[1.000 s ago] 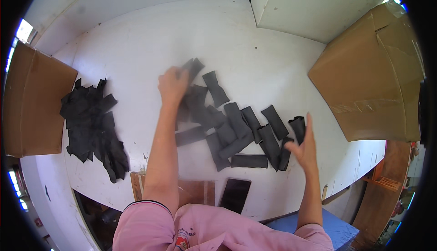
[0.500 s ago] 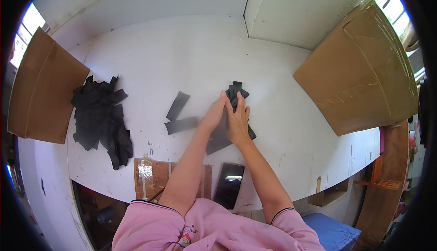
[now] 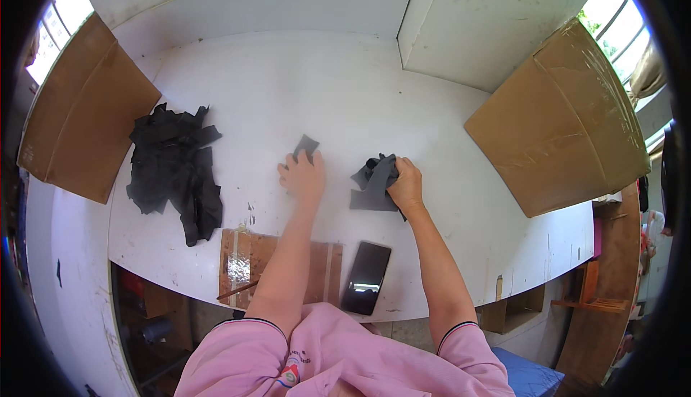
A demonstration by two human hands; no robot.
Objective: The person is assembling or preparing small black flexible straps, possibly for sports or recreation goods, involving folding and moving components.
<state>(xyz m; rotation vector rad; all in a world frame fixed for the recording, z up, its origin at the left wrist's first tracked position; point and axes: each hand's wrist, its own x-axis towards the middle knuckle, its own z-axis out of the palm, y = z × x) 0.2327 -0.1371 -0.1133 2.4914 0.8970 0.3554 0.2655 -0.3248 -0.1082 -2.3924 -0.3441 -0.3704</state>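
Note:
My right hand (image 3: 407,187) grips a bunched handful of black fabric strips (image 3: 374,190) at the middle of the white table, with loose ends folding and hanging out to its left. Left of it, my left hand (image 3: 302,175) lies on the table with its fingers curled over a dark fabric strip (image 3: 309,143). One end of that strip sticks out beyond the fingertips; the palm side and whatever else lies beneath are hidden. A large heap of black fabric pieces (image 3: 176,167) rests farther left, apart from both hands.
Cardboard boxes stand at the left (image 3: 86,109) and right (image 3: 565,120) of the white table (image 3: 288,80). Near the front edge lie a black phone (image 3: 367,278) and a flat brown cardboard piece (image 3: 327,271) with tape. A blue-covered thing (image 3: 529,375) sits below the table at right.
My hands have parted. The left moved left onto the strips lying there, which it now covers in part. The right stays with the bunch, lifting and folding it slightly nearer me.

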